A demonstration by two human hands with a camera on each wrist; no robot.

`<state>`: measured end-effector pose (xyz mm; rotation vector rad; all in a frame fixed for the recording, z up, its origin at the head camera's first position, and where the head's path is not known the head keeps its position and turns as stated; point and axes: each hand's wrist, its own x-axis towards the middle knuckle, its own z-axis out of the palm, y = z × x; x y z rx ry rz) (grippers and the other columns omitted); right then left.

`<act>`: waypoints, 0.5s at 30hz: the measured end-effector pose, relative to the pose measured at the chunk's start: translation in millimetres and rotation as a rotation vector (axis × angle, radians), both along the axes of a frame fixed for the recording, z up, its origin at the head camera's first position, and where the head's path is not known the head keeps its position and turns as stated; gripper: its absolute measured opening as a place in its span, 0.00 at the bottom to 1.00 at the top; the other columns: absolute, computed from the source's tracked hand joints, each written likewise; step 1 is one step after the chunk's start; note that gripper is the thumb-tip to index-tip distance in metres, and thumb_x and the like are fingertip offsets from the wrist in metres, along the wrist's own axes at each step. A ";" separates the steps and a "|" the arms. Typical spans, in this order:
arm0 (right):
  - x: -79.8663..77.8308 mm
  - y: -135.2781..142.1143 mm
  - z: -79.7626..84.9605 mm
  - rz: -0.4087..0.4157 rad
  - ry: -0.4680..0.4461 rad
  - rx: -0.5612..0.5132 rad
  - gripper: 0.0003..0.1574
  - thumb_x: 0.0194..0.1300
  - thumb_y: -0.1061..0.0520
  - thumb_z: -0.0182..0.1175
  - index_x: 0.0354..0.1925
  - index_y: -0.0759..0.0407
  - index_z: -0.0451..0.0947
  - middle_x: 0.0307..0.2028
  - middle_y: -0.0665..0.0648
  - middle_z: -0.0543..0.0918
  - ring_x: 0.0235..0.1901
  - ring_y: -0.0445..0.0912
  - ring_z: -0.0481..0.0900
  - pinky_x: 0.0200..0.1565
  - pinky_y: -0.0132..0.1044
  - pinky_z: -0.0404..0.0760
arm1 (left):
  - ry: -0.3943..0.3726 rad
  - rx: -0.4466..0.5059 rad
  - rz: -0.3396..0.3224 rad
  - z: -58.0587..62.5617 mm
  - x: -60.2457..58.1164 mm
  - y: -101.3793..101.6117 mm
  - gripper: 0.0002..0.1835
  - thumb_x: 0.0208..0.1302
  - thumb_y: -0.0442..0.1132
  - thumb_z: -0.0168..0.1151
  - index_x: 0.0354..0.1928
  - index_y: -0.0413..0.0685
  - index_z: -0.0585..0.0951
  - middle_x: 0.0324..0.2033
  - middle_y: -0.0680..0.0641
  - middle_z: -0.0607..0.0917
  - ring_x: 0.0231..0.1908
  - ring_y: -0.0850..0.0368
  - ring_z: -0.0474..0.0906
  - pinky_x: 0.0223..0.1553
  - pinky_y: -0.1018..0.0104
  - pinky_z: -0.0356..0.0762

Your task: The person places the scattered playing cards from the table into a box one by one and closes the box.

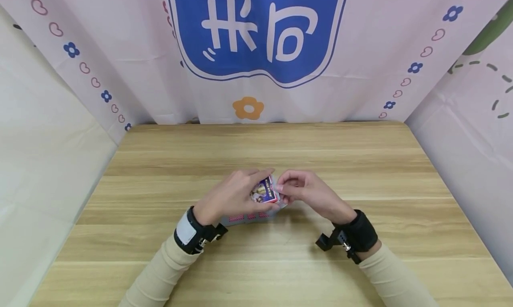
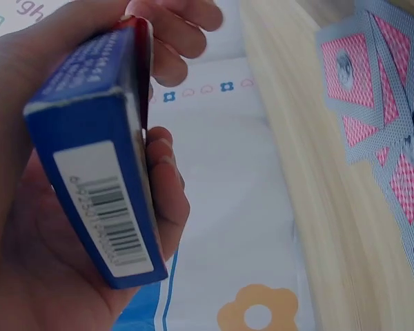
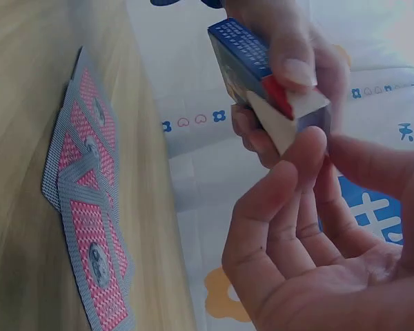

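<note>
While the counter [image 1: 256,267] stretches beneath both hands, a spread of overlapping playing cards [image 3: 90,193] lies on it below the left hand, which covers part of it in the head view. The blue card box [image 1: 261,191] is held above the counter between the hands, its long axis running from the left palm toward the right fingertips. The left hand [image 1: 236,193] is nearer, curled around the sides; the right hand [image 1: 310,193], fingers bent, seems to pinch the other end between thumb and forefinger. Only the left wrist view shows the barcode label [image 2: 105,210]; the right wrist view reveals the pale flap [image 3: 272,121] beside the right fingertips.
</note>
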<state>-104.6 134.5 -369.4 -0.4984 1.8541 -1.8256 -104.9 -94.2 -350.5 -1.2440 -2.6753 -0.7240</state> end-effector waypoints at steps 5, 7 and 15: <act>1.4 -2.4 -3.2 0.005 -0.045 -0.024 0.15 0.61 0.55 0.64 0.41 0.65 0.76 0.31 0.59 0.80 0.30 0.50 0.78 0.37 0.43 0.81 | -0.030 0.029 -0.041 0.8 1.0 2.1 0.44 0.51 0.64 0.64 0.62 0.40 0.70 0.44 0.45 0.82 0.30 0.69 0.74 0.24 0.76 0.75; 1.2 -3.2 -5.0 0.011 -0.078 -0.051 0.15 0.62 0.55 0.64 0.41 0.65 0.75 0.31 0.58 0.80 0.30 0.49 0.77 0.36 0.40 0.80 | -0.037 0.029 -0.045 1.1 1.3 2.3 0.45 0.51 0.64 0.64 0.63 0.40 0.69 0.45 0.44 0.82 0.30 0.68 0.74 0.24 0.76 0.75; -6.7 -4.0 -17.3 0.005 -0.023 0.075 0.24 0.66 0.41 0.56 0.40 0.62 0.77 0.31 0.60 0.80 0.30 0.52 0.76 0.38 0.51 0.78 | -0.013 0.030 0.003 1.9 -0.8 -0.3 0.43 0.51 0.61 0.66 0.63 0.40 0.69 0.40 0.45 0.82 0.26 0.68 0.73 0.21 0.76 0.74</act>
